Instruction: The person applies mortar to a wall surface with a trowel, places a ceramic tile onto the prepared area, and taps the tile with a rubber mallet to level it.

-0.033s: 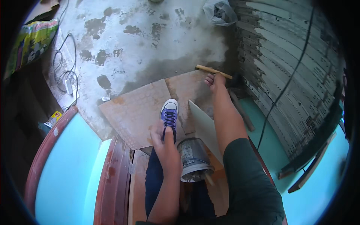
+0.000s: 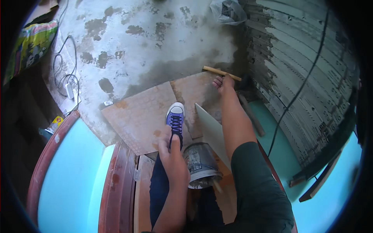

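Observation:
My right hand (image 2: 224, 83) is closed around a pale wooden stick (image 2: 221, 73), low over the far edge of the tiles. A dark shape by the stick's right end blends into shadow, so I cannot tell whether they are joined. Open, with thumb and fingers apart, my left hand (image 2: 171, 149) hovers by my leg and the purple sneaker (image 2: 176, 118); its fingertips are slightly blurred. The sneaker stands on brownish floor tiles (image 2: 136, 116). Between my forearms, a mortar-smeared bucket (image 2: 201, 157) tilts with a wooden handle (image 2: 217, 185) sticking out. Beside it leans a pale tile (image 2: 211, 130) on edge.
Wet patches mark the grey concrete floor (image 2: 132, 50) ahead. A cable with a white power strip (image 2: 70, 91) lies left. Striped panelling (image 2: 291, 66) rises at right, crossed by a black cable. A plastic bag (image 2: 228, 11) sits far back; a turquoise door panel (image 2: 70, 167) stands near left.
My left hand's fingers have shifted slightly right, toward the sneaker. My right hand and the wooden stick stay nearly in place; the whole view has moved a little.

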A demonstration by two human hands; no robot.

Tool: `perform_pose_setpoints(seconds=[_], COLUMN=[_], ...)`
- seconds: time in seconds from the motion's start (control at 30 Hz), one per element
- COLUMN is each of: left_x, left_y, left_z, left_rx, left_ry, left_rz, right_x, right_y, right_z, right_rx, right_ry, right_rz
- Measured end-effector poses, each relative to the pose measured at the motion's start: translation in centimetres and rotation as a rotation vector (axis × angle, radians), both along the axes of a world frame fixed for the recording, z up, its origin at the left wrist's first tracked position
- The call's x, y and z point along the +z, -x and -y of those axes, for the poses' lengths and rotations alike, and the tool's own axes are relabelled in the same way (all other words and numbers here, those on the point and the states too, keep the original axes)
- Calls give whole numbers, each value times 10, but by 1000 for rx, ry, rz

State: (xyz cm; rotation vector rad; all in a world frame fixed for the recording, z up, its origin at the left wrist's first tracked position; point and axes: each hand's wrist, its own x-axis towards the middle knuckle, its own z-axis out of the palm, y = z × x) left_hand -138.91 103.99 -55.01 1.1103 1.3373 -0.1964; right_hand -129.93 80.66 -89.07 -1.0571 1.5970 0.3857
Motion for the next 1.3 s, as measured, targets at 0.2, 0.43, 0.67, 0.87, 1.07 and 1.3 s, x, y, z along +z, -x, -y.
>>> perform_pose_setpoints(seconds=[0.2, 0.43, 0.67, 0.87, 1.07, 1.3], left_x=[7, 3, 9, 81, 188, 215], left_y=[-5, 7, 51, 133, 225, 274], left_z=[8, 22, 11, -89, -124, -54], left_rx=[-123, -503, -416, -375, -490, -415], left_ry=[50, -282, -476, -609, -665, -526], left_rz=[-52, 81, 199, 97, -45, 289], right_x=[-42, -35, 150, 421, 609, 690], right_y=[-1, -12, 27, 121, 208, 253], right_z=[28, 36, -104, -188, -164, -101], right_rx=[-49, -439, -52, 830, 985, 1247], right_ry=[84, 217, -159, 276, -37, 210], right_rz=[-96, -49, 256, 694, 902, 869])
